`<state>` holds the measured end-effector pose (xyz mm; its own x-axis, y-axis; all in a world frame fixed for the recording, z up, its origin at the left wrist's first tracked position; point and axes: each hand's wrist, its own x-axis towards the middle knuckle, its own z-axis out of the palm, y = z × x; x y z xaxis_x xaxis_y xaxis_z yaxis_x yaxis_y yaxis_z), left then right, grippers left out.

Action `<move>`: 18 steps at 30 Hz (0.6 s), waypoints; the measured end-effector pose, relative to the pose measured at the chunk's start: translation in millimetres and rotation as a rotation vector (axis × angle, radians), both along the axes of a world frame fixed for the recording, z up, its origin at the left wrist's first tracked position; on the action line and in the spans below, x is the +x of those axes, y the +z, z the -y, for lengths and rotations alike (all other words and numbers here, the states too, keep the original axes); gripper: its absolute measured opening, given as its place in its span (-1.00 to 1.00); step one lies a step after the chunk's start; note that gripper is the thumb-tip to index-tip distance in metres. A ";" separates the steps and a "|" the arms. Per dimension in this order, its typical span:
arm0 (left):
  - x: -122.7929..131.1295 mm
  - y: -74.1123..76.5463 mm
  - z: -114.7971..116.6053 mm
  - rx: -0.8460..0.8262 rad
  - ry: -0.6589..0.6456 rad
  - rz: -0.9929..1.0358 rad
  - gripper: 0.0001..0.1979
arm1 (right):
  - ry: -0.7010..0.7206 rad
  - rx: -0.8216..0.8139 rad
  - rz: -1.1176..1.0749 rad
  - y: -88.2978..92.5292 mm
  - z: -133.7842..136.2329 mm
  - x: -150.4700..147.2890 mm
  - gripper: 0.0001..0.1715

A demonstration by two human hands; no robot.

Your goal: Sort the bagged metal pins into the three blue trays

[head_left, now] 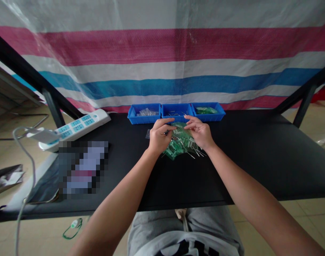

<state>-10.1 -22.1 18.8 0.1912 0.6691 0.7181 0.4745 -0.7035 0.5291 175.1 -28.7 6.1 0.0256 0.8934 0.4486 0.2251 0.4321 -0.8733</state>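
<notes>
My left hand [161, 135] is pinched at the left upper edge of a pile of small green plastic packets [175, 147] with thin metal pieces sticking out. At the pile's upper right, my right hand [199, 132] has its thumb and fingers closed on a clear greenish bag [180, 127] that spans the gap between both hands. Behind them stand three blue bins in a row: the left bin [130, 115] holds clear packets, the middle bin [163, 108] thin metal pieces, the right bin [221, 113] green packets.
A white power strip [79, 126] with a plugged-in charger [42, 136] lies at the left of the black table [258, 153]. Nearer is a pixelated object [86, 167]. A striped sheet [151, 46] hangs behind; black frame bars slant at both sides.
</notes>
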 end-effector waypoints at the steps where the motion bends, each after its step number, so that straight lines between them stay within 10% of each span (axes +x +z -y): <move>1: -0.4 0.3 -0.1 -0.008 -0.019 -0.005 -0.80 | 0.003 -0.008 -0.017 1.0 0.5 -0.4 -0.76; 11: -2.9 -4.5 -5.0 -0.314 -0.076 0.105 -0.75 | 0.056 -0.183 -0.233 3.5 4.9 -2.5 -0.52; 18: 2.0 -8.7 -11.7 -0.578 -0.188 0.346 -0.48 | 0.043 -0.127 -0.085 7.3 11.3 -0.5 -0.82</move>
